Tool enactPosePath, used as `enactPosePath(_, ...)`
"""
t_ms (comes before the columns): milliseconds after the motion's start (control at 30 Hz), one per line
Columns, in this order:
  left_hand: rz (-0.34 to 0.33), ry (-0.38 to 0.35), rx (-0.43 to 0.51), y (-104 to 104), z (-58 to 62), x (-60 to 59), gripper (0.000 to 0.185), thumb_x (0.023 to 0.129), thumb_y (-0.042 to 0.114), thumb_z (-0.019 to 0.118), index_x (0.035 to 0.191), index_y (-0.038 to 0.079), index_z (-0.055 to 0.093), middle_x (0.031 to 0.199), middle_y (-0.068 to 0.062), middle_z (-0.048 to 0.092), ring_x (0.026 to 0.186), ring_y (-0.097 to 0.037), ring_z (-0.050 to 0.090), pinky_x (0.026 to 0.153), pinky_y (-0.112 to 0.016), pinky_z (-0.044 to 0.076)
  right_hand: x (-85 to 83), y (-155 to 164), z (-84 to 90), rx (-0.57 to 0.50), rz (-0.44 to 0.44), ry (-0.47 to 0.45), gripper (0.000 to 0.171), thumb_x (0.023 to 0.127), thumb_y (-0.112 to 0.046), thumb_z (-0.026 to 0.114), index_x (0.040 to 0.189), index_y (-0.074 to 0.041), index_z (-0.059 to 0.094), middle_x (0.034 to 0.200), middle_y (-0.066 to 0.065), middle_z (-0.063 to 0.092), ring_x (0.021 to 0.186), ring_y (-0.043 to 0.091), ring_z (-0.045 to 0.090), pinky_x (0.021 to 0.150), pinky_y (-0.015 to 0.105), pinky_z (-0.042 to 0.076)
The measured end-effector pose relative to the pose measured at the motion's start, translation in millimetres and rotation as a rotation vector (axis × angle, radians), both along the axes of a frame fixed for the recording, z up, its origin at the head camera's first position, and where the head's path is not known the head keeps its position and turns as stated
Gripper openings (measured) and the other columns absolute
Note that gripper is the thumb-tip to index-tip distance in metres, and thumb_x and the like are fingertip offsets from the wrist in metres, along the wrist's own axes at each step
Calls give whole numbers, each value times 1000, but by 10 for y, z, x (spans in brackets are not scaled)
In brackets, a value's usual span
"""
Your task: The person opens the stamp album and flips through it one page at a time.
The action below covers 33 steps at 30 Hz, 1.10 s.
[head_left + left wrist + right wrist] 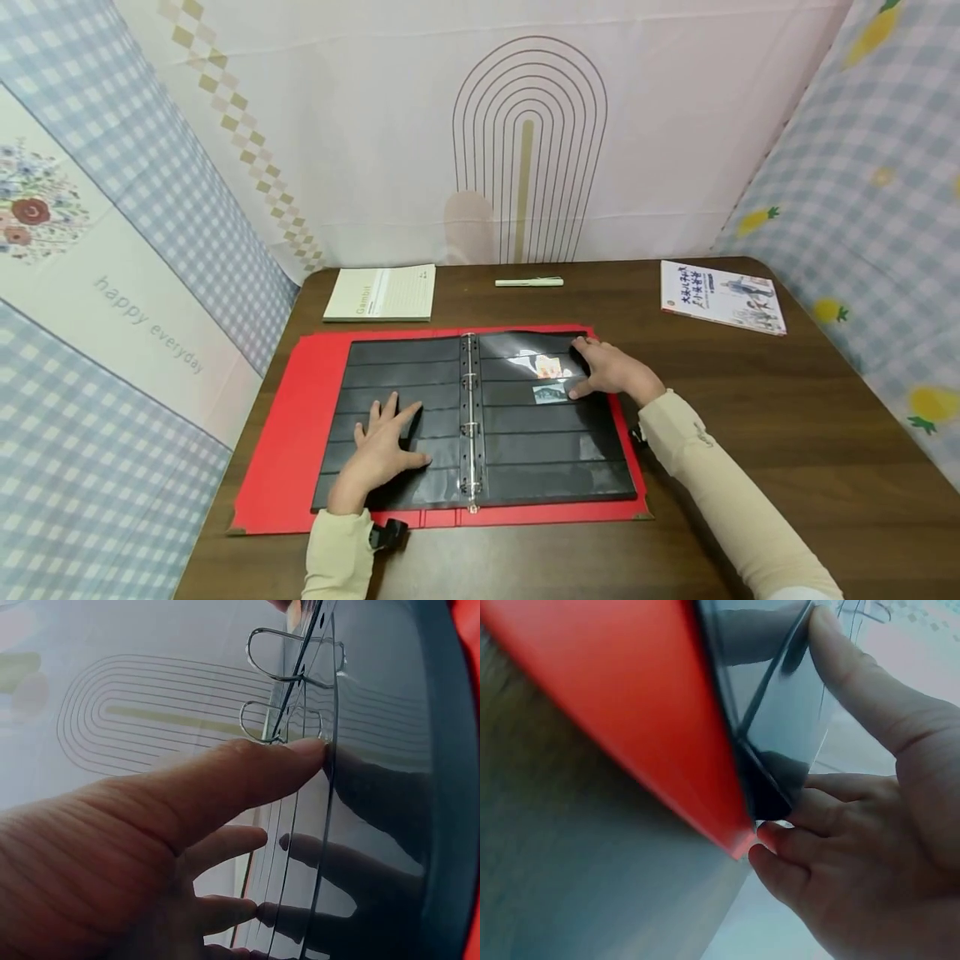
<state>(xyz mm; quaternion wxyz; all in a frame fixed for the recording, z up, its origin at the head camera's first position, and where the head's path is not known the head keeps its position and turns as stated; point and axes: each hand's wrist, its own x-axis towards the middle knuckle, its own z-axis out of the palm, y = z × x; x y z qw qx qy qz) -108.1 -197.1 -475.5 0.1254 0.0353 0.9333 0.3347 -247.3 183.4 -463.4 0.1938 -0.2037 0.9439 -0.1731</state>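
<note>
A red ring binder album (pixel 262 450) lies open flat, with black pocket pages on both sides of its metal rings (pixel 470 429). On the left page (pixel 442 375), my left hand (pixel 382 454) rests with fingers spread; its thumb (pixel 292 757) touches the glossy surface. My right hand (pixel 611 371) is at the upper right edge of the right page (pixel 555 450). Its thumb touches the page beside a grey-green stamp (pixel 549 393), while the other fingers reach the corner (pixel 769 806). An orange-and-white stamp (pixel 547 367) sits one row above the grey-green one.
A pale notebook (pixel 378 293) lies at the back left of the brown table (pixel 750 417). Behind the album is a light green pen (pixel 528 282). An illustrated booklet (pixel 722 297) lies at the back right. Patterned cloth surrounds the table.
</note>
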Motion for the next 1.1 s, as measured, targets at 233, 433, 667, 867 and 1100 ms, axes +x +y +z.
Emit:
enactPosePath(233,4,8,-16,9,14,-11,81,81,15,86,151,6,48,164,-29,12,149,-53,-2,109,-77,0,57,-37,28,-4,-15,55,93,83,-27,86,150,12,35,147,34,43,135,49,41,109,58,36)
enactPosePath(433,7,4,-3,28,11,-12,81,81,14,85,152,7,47,165,-28,11,149,-52,-3,109,-76,-1,142,-28,57,-72,-54,125,89,79,-23,89,146,12,43,134,32,57,118,43,55,99,55,45)
enactPosePath(667,19,-8,5,25,-14,-1,81,82,15,85,152,8,46,165,-27,10,149,-52,-4,110,-76,-2,187,16,95,-177,-92,147,85,76,-19,90,144,7,46,128,27,60,108,38,59,91,53,48)
enactPosePath(867,24,-6,10,15,-18,3,80,81,15,85,152,8,47,165,-27,11,149,-52,-4,109,-76,-2,197,44,100,-250,-114,105,94,75,-19,91,150,4,39,145,29,49,129,45,50,102,59,42)
enactPosePath(1100,24,3,5,9,-34,24,80,81,15,85,151,7,48,165,-27,12,149,-52,-2,109,-77,-1,173,138,81,-349,-119,25,104,73,-8,87,157,4,26,156,30,34,142,46,33,107,61,35)
